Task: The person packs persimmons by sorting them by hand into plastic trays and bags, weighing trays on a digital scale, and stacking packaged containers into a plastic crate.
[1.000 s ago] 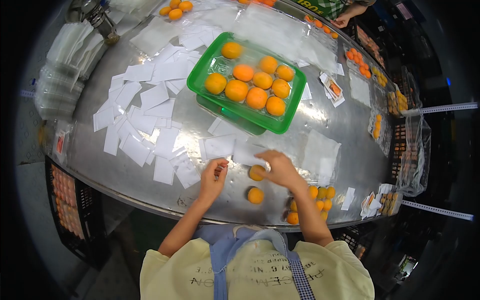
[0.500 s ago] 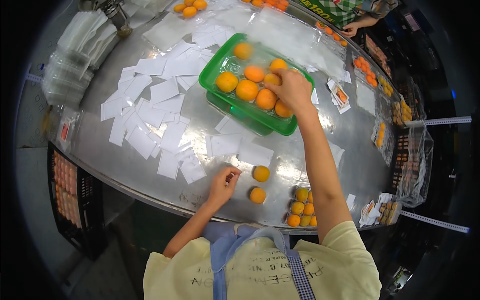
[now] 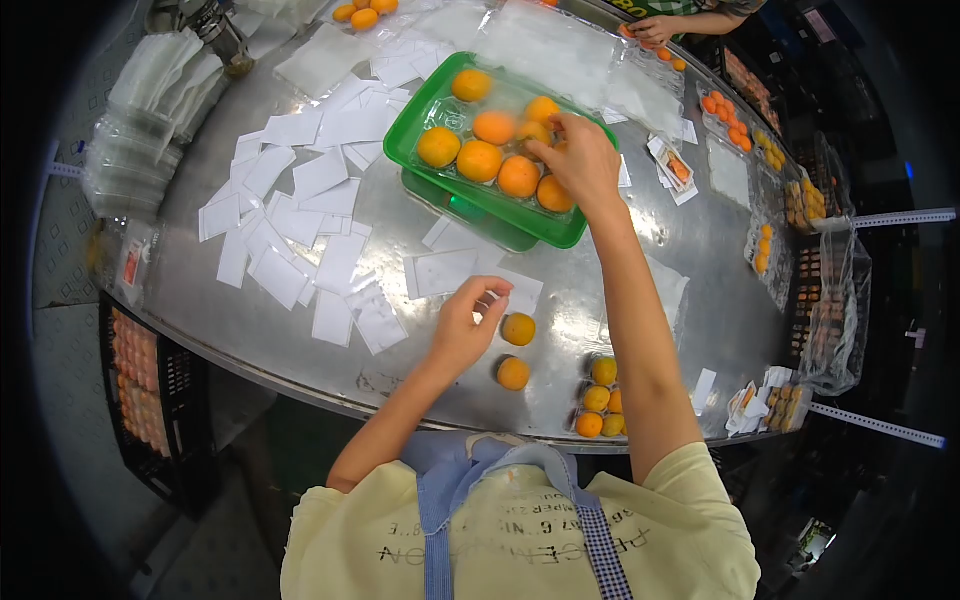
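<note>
A green tray [image 3: 400,150] sits on a raised green base, with a clear plastic pack and several round orange fruits [image 3: 479,160] in it. My right hand [image 3: 585,165] reaches into its right side, thumb and fingers closed around one of those fruits [image 3: 535,133]. Nearer to me, my left hand [image 3: 466,322] hovers over the table with fingers loosely curled and the thumb apart; nothing shows in it. Just right of it lie two loose fruits, an upper one [image 3: 518,329] and a lower one [image 3: 513,373].
White paper cards [image 3: 325,178] are strewn over the metal table [image 3: 300,335] on the left. A clear pack of fruit [image 3: 597,398] stands near the front edge. Clear plastic packs [image 3: 545,45] lie at the back, where another person's hand [image 3: 655,31] touches fruit. A black crate [image 3: 150,390] stands lower left.
My left hand has risen away from me, toward the upper loose fruit, and its fingers have loosened. My right hand stays on a fruit in the tray. The view has shifted slightly.
</note>
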`<action>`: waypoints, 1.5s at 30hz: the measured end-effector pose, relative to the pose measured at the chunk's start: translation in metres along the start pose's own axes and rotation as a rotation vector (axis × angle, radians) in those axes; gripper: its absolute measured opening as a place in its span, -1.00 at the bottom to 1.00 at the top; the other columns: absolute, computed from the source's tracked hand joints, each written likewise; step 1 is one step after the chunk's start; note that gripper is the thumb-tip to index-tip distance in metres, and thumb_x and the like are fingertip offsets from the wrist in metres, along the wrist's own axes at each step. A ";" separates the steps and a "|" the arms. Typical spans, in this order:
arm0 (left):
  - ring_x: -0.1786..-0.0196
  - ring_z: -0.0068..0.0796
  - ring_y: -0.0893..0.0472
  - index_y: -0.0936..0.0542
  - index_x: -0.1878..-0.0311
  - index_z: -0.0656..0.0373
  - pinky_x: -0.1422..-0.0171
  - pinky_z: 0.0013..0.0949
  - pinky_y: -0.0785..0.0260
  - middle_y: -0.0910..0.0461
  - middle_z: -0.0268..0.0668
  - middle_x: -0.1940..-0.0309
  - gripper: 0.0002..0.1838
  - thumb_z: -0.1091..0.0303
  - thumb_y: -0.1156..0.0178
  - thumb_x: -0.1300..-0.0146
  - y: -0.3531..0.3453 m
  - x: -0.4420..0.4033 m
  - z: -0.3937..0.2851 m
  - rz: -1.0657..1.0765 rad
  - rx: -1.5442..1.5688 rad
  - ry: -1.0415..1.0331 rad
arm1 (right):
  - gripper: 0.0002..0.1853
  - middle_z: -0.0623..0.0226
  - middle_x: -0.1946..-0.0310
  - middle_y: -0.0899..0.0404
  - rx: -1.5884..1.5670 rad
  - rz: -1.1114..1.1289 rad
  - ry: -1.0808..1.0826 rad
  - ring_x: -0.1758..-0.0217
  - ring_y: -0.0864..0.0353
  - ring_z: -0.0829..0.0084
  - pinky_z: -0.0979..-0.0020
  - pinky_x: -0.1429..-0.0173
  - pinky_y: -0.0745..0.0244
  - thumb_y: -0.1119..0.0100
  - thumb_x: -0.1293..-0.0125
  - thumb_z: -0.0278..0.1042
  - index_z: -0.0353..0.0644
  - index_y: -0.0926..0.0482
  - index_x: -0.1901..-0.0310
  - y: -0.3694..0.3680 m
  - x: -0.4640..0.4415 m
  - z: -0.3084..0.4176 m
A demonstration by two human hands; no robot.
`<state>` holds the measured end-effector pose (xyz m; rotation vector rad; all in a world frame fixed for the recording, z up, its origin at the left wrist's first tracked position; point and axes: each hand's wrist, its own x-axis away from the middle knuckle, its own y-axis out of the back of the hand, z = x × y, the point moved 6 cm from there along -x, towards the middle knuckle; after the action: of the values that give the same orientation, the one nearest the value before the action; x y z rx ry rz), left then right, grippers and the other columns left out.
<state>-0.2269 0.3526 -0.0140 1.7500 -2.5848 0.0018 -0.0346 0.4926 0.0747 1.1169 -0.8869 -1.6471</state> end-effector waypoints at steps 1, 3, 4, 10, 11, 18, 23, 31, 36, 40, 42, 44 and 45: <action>0.34 -0.55 -0.53 -0.54 0.13 0.20 0.26 -0.51 -0.37 -0.58 -0.33 0.25 -0.83 0.51 -0.15 -0.20 -0.001 0.003 0.000 0.023 -0.012 0.014 | -0.54 0.24 0.23 -0.64 0.037 0.027 0.010 0.15 -0.60 0.23 0.27 0.10 -0.48 -0.36 0.03 -0.08 -0.21 -0.59 0.14 -0.004 -0.003 0.001; 0.30 -0.59 -0.55 -0.55 0.14 0.22 0.20 -0.52 -0.40 -0.59 -0.34 0.27 -0.85 0.52 -0.14 -0.22 -0.002 0.008 0.003 0.047 -0.044 0.032 | -0.56 0.25 0.26 -0.64 0.110 0.086 0.036 0.15 -0.59 0.23 0.26 0.11 -0.48 -0.34 0.03 -0.10 -0.20 -0.60 0.14 -0.011 -0.007 0.006; 0.28 -0.61 -0.55 -0.56 0.15 0.23 0.17 -0.53 -0.41 -0.60 -0.35 0.28 -0.86 0.52 -0.14 -0.23 -0.002 0.012 0.005 0.057 -0.056 0.044 | -0.58 0.24 0.25 -0.63 0.061 0.060 0.038 0.16 -0.58 0.23 0.25 0.12 -0.47 -0.34 0.03 -0.14 -0.19 -0.60 0.15 -0.010 -0.006 0.007; 0.18 -0.49 -0.55 -0.39 -0.13 0.20 0.09 -0.45 -0.43 -0.53 -0.26 0.08 -0.67 0.41 -0.07 -0.32 0.013 0.010 0.004 -0.004 0.393 0.138 | -0.62 0.22 0.27 -0.56 -0.300 -0.116 0.085 0.24 -0.54 0.24 0.29 0.20 -0.45 -0.34 0.08 -0.33 -0.16 -0.56 0.15 0.033 0.042 0.042; 0.17 -0.47 -0.54 -0.36 -0.16 0.18 0.08 -0.43 -0.44 -0.50 -0.24 0.04 -0.65 0.35 -0.04 -0.35 0.015 0.006 -0.008 -0.026 0.566 0.135 | -0.61 0.23 0.29 -0.54 -0.370 -0.126 0.105 0.26 -0.52 0.24 0.30 0.22 -0.44 -0.36 0.10 -0.36 -0.16 -0.55 0.16 0.037 0.060 0.052; 0.24 -0.47 -0.45 -0.32 -0.19 0.13 0.19 -0.36 -0.37 -0.44 -0.25 0.15 -0.47 -0.11 0.23 -0.43 0.001 0.001 -0.012 0.007 1.126 0.309 | -0.57 0.23 0.17 -0.54 -0.577 -0.020 0.260 0.20 -0.52 0.22 0.34 0.17 -0.44 -0.38 0.11 -0.44 -0.20 -0.53 0.11 0.033 0.153 0.089; 0.64 -0.67 -0.16 -0.41 0.04 0.13 0.57 -0.58 -0.02 -0.35 -0.39 0.54 -0.38 -0.23 0.41 -0.41 -0.015 0.020 -0.014 0.165 1.107 0.471 | -0.53 0.21 -0.04 -0.48 -0.942 0.138 0.012 0.00 -0.47 0.33 0.38 0.01 -0.39 -0.30 -0.05 -0.40 -0.23 -0.50 -0.05 0.018 0.175 0.051; 0.79 -0.69 -0.06 -0.43 0.23 0.17 0.72 -0.59 0.11 -0.31 -0.41 0.66 -0.36 -0.23 0.42 -0.40 -0.037 0.033 -0.004 0.276 1.084 0.528 | -0.59 0.22 -0.06 -0.39 -1.304 0.432 -0.228 -0.12 -0.37 0.42 0.43 -0.18 -0.30 -0.15 -0.22 -0.39 -0.23 -0.45 -0.12 0.003 0.208 0.061; 0.80 -0.70 -0.07 -0.44 0.26 0.17 0.73 -0.60 0.10 -0.29 -0.43 0.70 -0.38 -0.20 0.40 -0.41 -0.040 0.040 0.000 0.289 1.029 0.555 | -0.62 0.33 0.11 -0.45 -1.316 0.439 -0.290 0.05 -0.41 0.53 0.48 -0.10 -0.32 -0.17 -0.23 -0.37 -0.26 -0.47 -0.08 -0.002 0.217 0.056; 0.81 -0.71 -0.06 -0.46 0.26 0.16 0.75 -0.62 0.12 -0.30 -0.42 0.71 -0.37 -0.22 0.38 -0.40 -0.042 0.052 0.004 0.265 0.986 0.650 | -0.62 0.37 0.22 -0.51 -1.366 0.463 -0.421 0.12 -0.45 0.56 0.49 -0.10 -0.32 -0.20 -0.24 -0.34 -0.27 -0.49 -0.06 -0.008 0.231 0.053; 0.81 -0.72 -0.06 -0.48 0.26 0.13 0.75 -0.64 0.15 -0.33 -0.40 0.70 -0.38 -0.23 0.35 -0.39 -0.042 0.057 0.017 0.319 1.026 0.690 | -0.62 0.36 0.22 -0.52 -1.315 0.422 -0.396 0.11 -0.45 0.56 0.49 -0.11 -0.31 -0.16 -0.29 -0.29 -0.27 -0.48 -0.09 -0.013 0.237 0.051; 0.82 -0.71 -0.06 -0.48 0.26 0.15 0.77 -0.64 0.14 -0.33 -0.39 0.71 -0.37 -0.23 0.36 -0.39 -0.043 0.061 0.015 0.371 1.103 0.748 | -0.60 0.35 0.19 -0.52 -1.303 0.417 -0.395 0.09 -0.45 0.55 0.49 -0.12 -0.31 -0.10 -0.34 -0.23 -0.27 -0.47 -0.12 -0.016 0.245 0.048; 0.83 -0.71 -0.06 -0.48 0.25 0.16 0.78 -0.65 0.13 -0.32 -0.39 0.71 -0.36 -0.24 0.37 -0.39 -0.045 0.063 0.013 0.394 1.141 0.774 | -0.59 0.34 0.17 -0.52 -1.315 0.432 -0.400 0.07 -0.45 0.54 0.49 -0.12 -0.31 -0.06 -0.37 -0.20 -0.27 -0.46 -0.14 -0.015 0.248 0.044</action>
<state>-0.2092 0.2770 -0.0259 0.8690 -2.2556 1.9815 -0.1195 0.2649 0.0070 -0.2942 -0.0946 -1.5949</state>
